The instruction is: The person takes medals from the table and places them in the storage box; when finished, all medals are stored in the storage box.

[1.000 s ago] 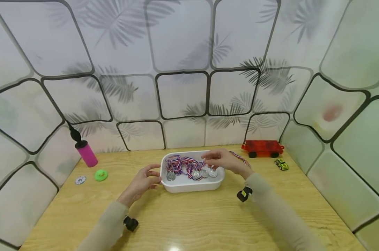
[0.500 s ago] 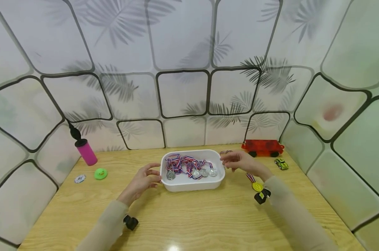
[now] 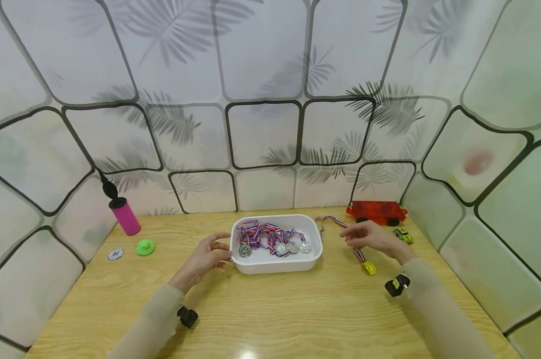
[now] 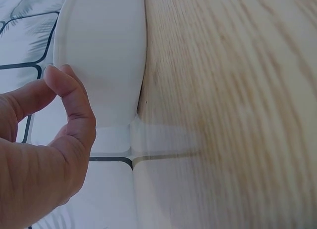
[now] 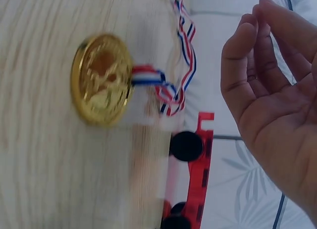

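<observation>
A white plastic bin point(image 3: 272, 268) stands mid-table, with several silver medals point(image 3: 281, 249) and tangled red, white and blue ribbons point(image 3: 257, 234) inside. My left hand point(image 3: 206, 259) is at the bin's left end, relaxed fingertips right at the rim; the left wrist view shows the bin's wall point(image 4: 104, 46) beyond them. My right hand point(image 3: 372, 237) hovers to the bin's right with loosely bent fingers, holding nothing. Below it lies a gold medal point(image 3: 368, 268); its striped ribbon point(image 3: 331, 218) runs back toward the bin, partly hidden by the hand. In the right wrist view this ribbon point(image 5: 186, 51) hangs apart from the fingers.
Back right are a red toy wagon point(image 3: 378, 212) and a small yellow-green toy car point(image 3: 403, 235). On the left stand a pink hand pump point(image 3: 127, 218), a green rubber duck point(image 3: 145, 247) and a white poker chip point(image 3: 115, 254). Patterned curtain point(image 3: 263, 134) encloses the table behind.
My right hand has withdrawn from over the medals in the bin, rightward past the rim, to above the gold medal's ribbon. The gold medal has come into view. My left hand stays put.
</observation>
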Action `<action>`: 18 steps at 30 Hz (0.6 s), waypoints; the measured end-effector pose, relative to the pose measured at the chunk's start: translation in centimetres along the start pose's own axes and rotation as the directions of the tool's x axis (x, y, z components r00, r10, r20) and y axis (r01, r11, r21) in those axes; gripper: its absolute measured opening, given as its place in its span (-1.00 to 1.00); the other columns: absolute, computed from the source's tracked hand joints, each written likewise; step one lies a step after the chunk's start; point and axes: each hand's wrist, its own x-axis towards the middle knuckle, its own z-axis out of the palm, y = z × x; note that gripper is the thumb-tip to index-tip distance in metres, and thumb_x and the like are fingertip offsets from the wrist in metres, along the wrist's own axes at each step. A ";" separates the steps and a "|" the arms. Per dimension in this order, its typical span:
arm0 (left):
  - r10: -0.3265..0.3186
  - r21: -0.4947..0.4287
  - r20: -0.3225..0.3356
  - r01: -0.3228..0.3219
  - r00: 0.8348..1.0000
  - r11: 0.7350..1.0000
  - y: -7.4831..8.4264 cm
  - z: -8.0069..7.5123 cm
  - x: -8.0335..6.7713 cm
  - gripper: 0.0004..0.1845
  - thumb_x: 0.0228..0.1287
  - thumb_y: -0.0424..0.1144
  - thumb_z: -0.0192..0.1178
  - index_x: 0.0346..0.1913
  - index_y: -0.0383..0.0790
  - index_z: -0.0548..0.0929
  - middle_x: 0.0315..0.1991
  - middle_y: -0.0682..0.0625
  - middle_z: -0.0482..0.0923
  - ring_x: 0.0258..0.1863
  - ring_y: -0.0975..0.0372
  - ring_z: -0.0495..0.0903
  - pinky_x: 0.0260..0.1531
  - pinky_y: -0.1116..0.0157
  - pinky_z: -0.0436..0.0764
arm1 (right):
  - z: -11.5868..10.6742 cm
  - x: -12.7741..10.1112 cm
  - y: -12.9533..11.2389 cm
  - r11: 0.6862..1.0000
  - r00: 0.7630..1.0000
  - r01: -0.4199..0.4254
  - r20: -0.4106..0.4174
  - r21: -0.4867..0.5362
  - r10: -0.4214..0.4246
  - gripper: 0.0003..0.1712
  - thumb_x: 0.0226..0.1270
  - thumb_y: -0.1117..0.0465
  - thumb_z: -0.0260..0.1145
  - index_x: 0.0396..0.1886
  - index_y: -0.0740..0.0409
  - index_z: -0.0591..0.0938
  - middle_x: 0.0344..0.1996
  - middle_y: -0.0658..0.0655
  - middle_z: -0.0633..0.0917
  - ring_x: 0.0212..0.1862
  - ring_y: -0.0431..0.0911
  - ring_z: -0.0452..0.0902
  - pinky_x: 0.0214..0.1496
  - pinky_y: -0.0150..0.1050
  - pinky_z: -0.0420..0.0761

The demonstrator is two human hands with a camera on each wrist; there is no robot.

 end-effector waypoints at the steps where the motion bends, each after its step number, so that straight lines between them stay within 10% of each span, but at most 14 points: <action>1: 0.000 0.001 0.000 0.000 1.000 1.000 0.0 0.0 0.0 -0.39 0.27 -0.48 0.21 0.37 -0.29 0.30 -0.06 -0.24 0.53 -0.29 0.10 0.68 -0.37 0.27 0.64 | -0.2 -0.2 0.2 1.000 1.000 -0.002 0.007 -0.008 0.002 -0.53 0.34 0.24 0.33 0.13 0.47 0.55 -0.18 0.23 0.68 -0.24 -0.11 0.61 -0.18 -0.18 0.67; 18: -0.019 0.009 -0.003 0.019 1.000 1.000 0.5 0.1 -0.1 -0.39 0.28 -0.48 0.20 0.38 -0.28 0.30 -0.04 -0.27 0.51 -0.28 0.10 0.68 -0.39 0.29 0.62 | -2.1 -3.3 3.7 0.999 0.996 -0.036 0.074 -0.031 0.039 -0.59 0.27 0.35 0.35 0.09 0.41 0.60 -0.06 0.36 0.67 -0.14 -0.25 0.58 -0.12 -0.34 0.62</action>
